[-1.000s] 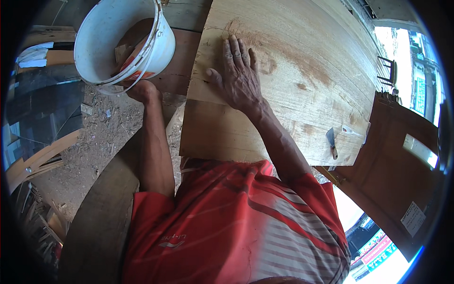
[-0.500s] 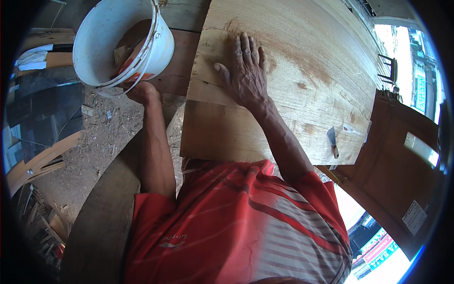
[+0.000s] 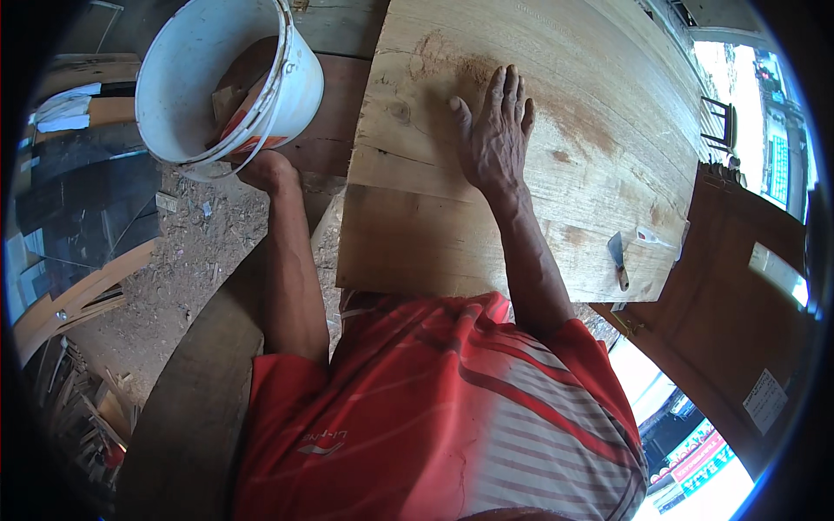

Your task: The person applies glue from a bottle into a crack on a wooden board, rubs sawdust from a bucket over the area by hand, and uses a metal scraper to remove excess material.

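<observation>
The left hand (image 3: 268, 172) disappears behind the white bucket (image 3: 301, 95), its grip impossible to tell; the frame crops the bucket's top. The right hand (image 3: 497, 148) lies palm-down, thumb spread, on the dust-smeared wooden board (image 3: 417, 239), right of the bucket. Debris litters the shadowy floor (image 3: 195, 239).

The board (image 3: 417, 234), pale wood with visible grain, lies flat, a dark crack running in near its left edge and reddish-brown smears across its far half. Just beyond that left edge, toward the far end, is a white bucket (image 3: 302, 91), its open mouth showing, with a stained rim and thin handle.
</observation>
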A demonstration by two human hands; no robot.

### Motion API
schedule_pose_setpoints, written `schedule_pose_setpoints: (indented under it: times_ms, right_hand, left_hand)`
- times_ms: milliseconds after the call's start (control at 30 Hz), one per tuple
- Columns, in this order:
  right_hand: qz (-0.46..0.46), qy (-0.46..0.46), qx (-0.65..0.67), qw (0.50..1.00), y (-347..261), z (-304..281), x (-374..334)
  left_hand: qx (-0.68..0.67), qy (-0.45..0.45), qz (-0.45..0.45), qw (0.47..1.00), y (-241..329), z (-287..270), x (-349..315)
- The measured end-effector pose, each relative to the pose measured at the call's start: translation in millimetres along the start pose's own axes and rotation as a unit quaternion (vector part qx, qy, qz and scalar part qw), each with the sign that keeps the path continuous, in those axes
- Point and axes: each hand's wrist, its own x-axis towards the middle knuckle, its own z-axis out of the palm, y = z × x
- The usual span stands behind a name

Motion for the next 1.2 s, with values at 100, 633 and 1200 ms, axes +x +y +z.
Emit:
schedule_pose_setpoints:
  times_ms: [100, 633, 1200]
  right_hand:
    - [0.016, 0.007, -0.001, 1.0, 1.7, 0.2, 1.1]
    - [-0.103, -0.009, -0.024, 0.994, 16.4, -8.0, 33.7]
    - [-0.044, -0.009, -0.032, 0.998, -14.2, 6.0, 14.6]
  left_hand:
    - [0.006, 0.011, -0.021, 1.0, -1.6, -1.4, 1.0]
    - [-0.033, -0.001, 0.011, 0.999, 14.1, 4.0, -8.5]
    - [-0.017, 0.021, -0.019, 0.999, 32.8, 4.1, -21.8]
